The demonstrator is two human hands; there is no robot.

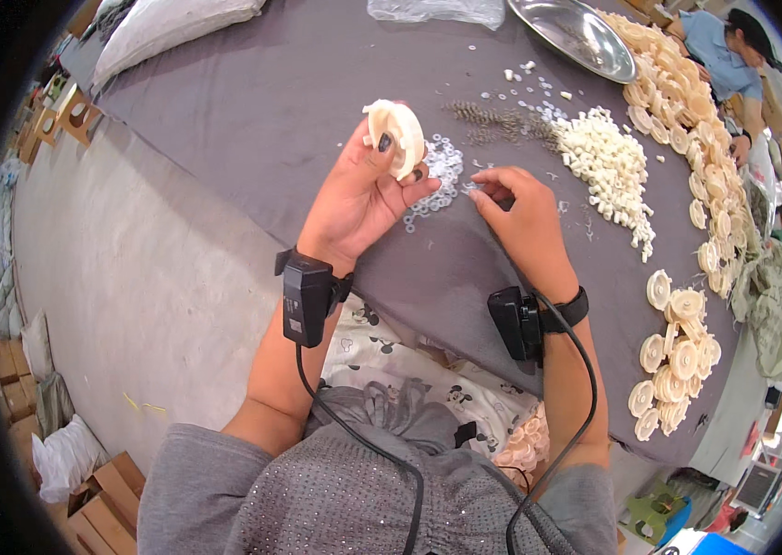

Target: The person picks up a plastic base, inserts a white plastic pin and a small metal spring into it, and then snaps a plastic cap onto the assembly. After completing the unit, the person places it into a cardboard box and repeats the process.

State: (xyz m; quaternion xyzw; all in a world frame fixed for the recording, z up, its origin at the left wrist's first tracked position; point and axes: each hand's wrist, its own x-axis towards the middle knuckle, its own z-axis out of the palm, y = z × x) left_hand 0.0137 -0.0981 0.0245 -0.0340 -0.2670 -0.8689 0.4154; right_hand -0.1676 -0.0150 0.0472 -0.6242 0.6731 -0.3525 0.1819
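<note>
One cream part (408,131) in left grip (360,194), one metal bowl (583,35)

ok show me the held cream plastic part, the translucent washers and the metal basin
Cream plastic part (408,139), head view, curved wall
Translucent washers (447,168), head view, pile's upper part
Metal basin (578,37), head view, inner surface

Hands: 1 left hand (363,194), 1 right hand (525,217); black wrist boxes (307,298): 2. The left hand has 1 cream round part (412,137). On the table (252,111), at right, 2 groups more: 1 far heap (673,83), 1 near cluster (684,359), overlapping too much to count. Small-part piles: 3, 1 each of white washers (443,165), springs (492,122) and cream cylinders (602,165). Far right: 1 metal bowl (580,37).
</note>
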